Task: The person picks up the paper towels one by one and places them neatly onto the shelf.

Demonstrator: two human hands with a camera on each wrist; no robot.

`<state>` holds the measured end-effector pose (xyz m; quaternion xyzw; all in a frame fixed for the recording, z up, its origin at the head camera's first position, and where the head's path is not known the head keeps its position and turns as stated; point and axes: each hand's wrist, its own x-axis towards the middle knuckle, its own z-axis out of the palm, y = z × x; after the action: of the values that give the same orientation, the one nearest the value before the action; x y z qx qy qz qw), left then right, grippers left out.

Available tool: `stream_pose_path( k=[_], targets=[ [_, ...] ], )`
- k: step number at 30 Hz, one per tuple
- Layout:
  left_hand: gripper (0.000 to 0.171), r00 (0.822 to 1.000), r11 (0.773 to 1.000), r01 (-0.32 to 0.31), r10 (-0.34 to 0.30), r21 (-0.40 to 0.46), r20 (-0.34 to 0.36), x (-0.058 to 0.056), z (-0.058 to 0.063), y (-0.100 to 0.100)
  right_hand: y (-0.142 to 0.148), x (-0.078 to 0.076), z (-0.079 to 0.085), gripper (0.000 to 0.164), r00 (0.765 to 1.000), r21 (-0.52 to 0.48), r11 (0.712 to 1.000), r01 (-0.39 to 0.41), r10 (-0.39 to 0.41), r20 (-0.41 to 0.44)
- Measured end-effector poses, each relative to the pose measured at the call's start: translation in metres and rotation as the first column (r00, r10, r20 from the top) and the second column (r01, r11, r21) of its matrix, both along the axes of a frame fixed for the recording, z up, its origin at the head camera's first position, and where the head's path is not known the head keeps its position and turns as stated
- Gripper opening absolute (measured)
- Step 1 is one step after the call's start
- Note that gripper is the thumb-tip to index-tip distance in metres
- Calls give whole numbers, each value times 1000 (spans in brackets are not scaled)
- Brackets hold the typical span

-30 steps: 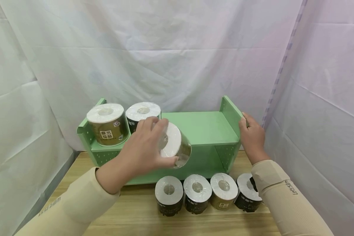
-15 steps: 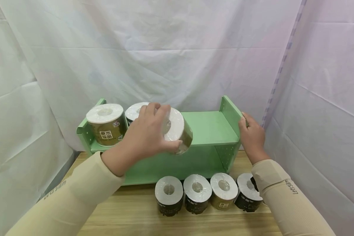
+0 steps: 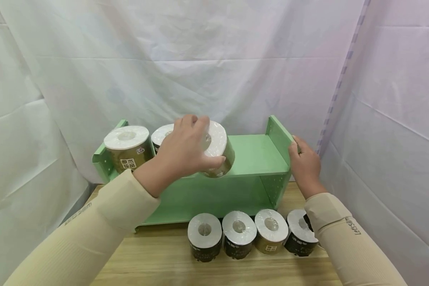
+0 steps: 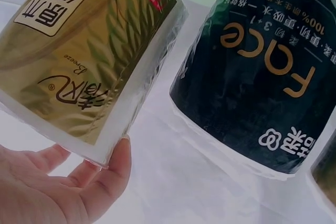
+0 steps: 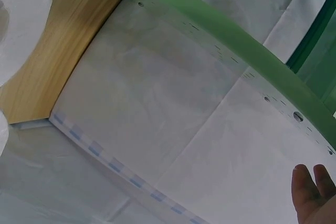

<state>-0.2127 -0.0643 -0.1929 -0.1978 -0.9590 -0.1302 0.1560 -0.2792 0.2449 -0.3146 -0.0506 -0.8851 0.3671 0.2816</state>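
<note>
My left hand (image 3: 186, 149) grips a gold-wrapped toilet paper roll (image 3: 224, 161), tilted, at the front edge of the green shelf's (image 3: 259, 153) upper board. In the left wrist view the fingertips press the end of this gold roll (image 4: 89, 61), beside a dark green roll (image 4: 257, 82). On the upper board, another gold roll (image 3: 128, 153) stands at the left; the white-topped roll (image 3: 161, 134) beside it is partly hidden by my hand. My right hand (image 3: 305, 165) holds the front edge of the shelf's right side panel (image 3: 280, 139); some of its fingers are hidden behind the panel.
Several rolls stand in a row on the wooden table (image 3: 157, 258) before the shelf: two dark ones (image 3: 205, 238), a gold one (image 3: 271, 234) and another dark one (image 3: 301, 234) partly behind my right sleeve. White cloth (image 3: 214, 71) hangs behind and at both sides.
My left hand has lifted the gold roll up and slightly to the right, from in front of the shelf to its upper board's edge. The right hand stays on the side panel.
</note>
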Motion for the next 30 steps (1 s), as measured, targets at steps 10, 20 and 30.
stream_pose_path(
  k=[10, 20, 30],
  targets=[
    [73, 998, 999, -37, 38, -36, 42, -11, 4, 13, -1, 2, 0, 52, 1000, 4, 1000, 12, -12, -14],
    [82, 995, 994, -62, 68, -86, 68, -20, 9, 27, -2, 4, 0, 52, 1000, 11, 1000, 11, -11, -12],
    [77, 992, 991, -84, 94, -103, 88, -34, 4, 33, -3, 5, 0, 52, 1000, 17, 1000, 0, 0, -17]
  ],
)
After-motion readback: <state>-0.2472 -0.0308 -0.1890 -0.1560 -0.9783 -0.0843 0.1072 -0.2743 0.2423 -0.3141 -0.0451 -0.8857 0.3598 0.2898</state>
